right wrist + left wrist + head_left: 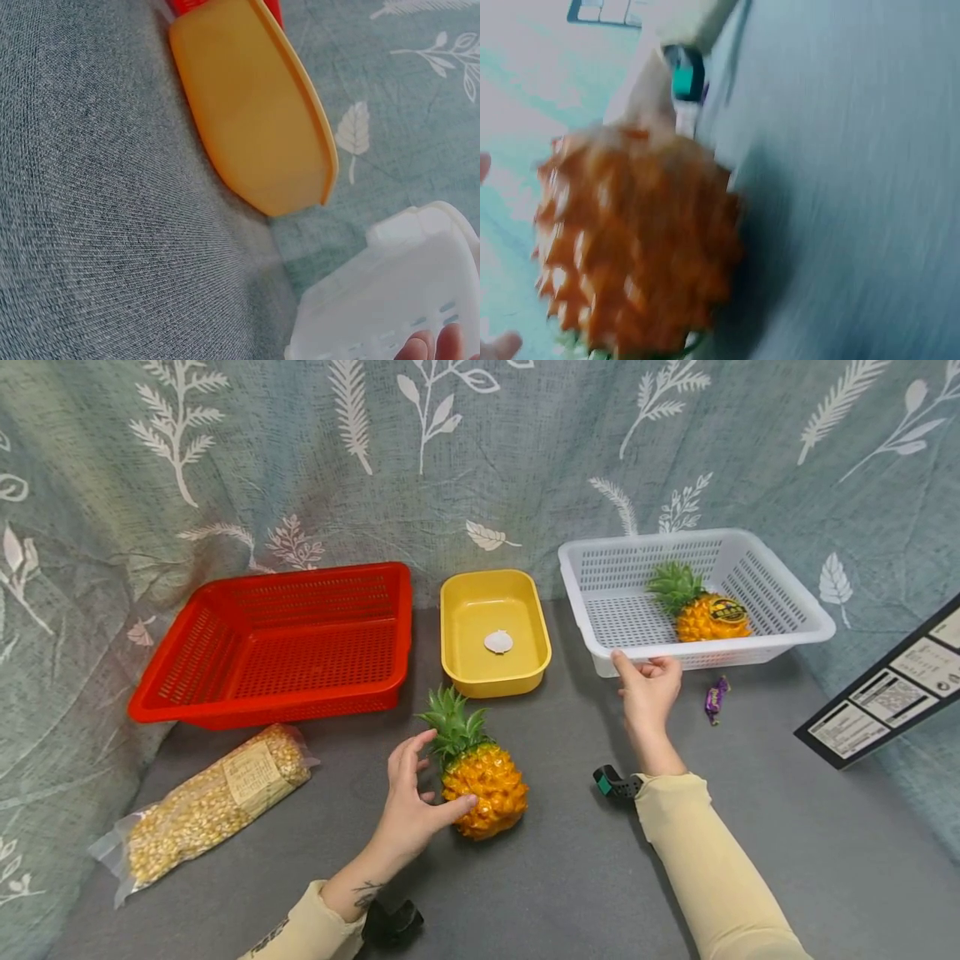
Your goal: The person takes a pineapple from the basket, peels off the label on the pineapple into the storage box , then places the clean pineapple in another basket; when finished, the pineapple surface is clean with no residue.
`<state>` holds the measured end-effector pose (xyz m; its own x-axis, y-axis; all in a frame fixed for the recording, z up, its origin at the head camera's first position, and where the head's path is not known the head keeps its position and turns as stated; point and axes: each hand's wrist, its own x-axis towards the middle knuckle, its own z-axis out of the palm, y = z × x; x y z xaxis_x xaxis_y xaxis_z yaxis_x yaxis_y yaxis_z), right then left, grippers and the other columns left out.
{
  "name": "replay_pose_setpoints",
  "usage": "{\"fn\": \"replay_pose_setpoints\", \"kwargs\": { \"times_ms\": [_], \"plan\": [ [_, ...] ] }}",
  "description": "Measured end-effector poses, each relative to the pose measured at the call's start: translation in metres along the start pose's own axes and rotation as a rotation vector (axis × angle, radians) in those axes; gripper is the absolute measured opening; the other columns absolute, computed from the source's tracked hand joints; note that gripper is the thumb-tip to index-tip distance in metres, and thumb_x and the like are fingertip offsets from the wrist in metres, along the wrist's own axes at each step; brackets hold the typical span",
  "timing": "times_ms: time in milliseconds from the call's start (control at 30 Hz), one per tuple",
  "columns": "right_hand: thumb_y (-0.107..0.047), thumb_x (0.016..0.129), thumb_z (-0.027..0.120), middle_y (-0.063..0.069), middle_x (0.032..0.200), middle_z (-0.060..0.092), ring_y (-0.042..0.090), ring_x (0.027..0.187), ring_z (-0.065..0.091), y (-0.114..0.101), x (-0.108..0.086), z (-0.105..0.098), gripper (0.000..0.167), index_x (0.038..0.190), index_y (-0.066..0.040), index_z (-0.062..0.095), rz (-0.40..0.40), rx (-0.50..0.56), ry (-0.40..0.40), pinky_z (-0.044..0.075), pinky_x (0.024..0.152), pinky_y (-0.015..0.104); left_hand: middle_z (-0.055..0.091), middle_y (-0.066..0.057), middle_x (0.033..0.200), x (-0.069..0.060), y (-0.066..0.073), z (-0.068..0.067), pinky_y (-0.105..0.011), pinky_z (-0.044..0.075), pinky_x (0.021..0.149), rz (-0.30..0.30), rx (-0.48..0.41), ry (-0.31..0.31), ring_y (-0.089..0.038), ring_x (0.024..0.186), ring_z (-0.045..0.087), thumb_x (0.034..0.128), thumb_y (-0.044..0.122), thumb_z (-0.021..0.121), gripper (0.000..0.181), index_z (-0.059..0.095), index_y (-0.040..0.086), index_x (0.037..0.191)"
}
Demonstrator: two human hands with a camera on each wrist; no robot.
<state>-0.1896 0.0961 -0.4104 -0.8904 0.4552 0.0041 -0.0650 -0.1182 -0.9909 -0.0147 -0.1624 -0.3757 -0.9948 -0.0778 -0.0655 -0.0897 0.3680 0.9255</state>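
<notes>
On the grey surface lies an orange pineapple (486, 789) with green leaves, also large and blurred in the left wrist view (637, 240). My left hand (411, 814) is spread at its left side, fingers apart and loosely bent, thumb over its lower body; whether the thumb touches is unclear. At the front rim of a white basket (697, 652), my right hand (648, 702) grips, its thumb at the rim and its fingers bent against the outer wall. A smaller pineapple (712, 617) lies inside that basket. The right wrist view shows fingertips (435, 346) by the basket wall (390, 300).
A red basket (300, 697) stands at the left, above a bag of corn kernels (210, 806). The yellow tray (495, 687) between the baskets holds a white shell-shaped piece (498, 642). Right of my right hand are a purple wrapped candy (716, 700) and a black-edged box (885, 702).
</notes>
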Motion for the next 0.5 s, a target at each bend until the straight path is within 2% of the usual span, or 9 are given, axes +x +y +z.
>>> {"fn": "replay_pose_setpoints", "kwargs": {
  "times_ms": [133, 233, 400, 500],
  "plan": [
    [-0.018, 0.078, 0.074, -0.004, 0.066, 0.051, 0.012, 0.051, 0.048, 0.000, 0.000, -0.001, 0.041, 0.095, -0.016, 0.036, 0.003, -0.009, 0.005, 0.043, 0.044, 0.021, 0.004, -0.015, 0.145, -0.002, -0.001, 0.013, -0.057, 0.033, 0.098, -0.056, -0.054, 0.003, -0.040, 0.128, 0.022, 0.0702, 0.017, 0.080, 0.091, 0.023, 0.017, 0.141],
    [-0.018, 0.078, 0.074, -0.004, 0.067, 0.051, 0.012, 0.050, 0.047, 0.000, 0.000, -0.001, 0.042, 0.096, -0.016, 0.036, 0.007, -0.020, 0.009, 0.044, 0.045, 0.022, 0.004, -0.018, 0.145, -0.002, -0.003, 0.021, -0.059, 0.023, 0.103, -0.079, -0.032, -0.009, -0.039, 0.130, 0.021, 0.0654, 0.019, 0.084, 0.097, 0.022, 0.017, 0.141],
    [-0.019, 0.078, 0.074, -0.004, 0.067, 0.051, 0.013, 0.052, 0.048, 0.000, 0.000, -0.001, 0.041, 0.096, -0.016, 0.037, 0.006, -0.020, 0.002, 0.043, 0.045, 0.021, 0.019, -0.019, 0.141, 0.001, -0.006, 0.027, -0.058, 0.028, 0.099, -0.090, 0.035, -0.035, -0.037, 0.123, 0.031, 0.0599, 0.021, 0.087, 0.100, 0.026, 0.018, 0.140],
    [-0.018, 0.078, 0.074, -0.005, 0.065, 0.052, 0.012, 0.053, 0.049, 0.000, 0.000, 0.000, 0.042, 0.097, -0.016, 0.037, -0.003, -0.014, -0.001, 0.043, 0.044, 0.019, 0.026, -0.019, 0.137, 0.004, -0.006, 0.025, -0.054, 0.031, 0.097, -0.085, 0.032, -0.054, -0.035, 0.118, 0.037, 0.0595, 0.019, 0.086, 0.098, 0.028, 0.019, 0.139]
  ]
}}
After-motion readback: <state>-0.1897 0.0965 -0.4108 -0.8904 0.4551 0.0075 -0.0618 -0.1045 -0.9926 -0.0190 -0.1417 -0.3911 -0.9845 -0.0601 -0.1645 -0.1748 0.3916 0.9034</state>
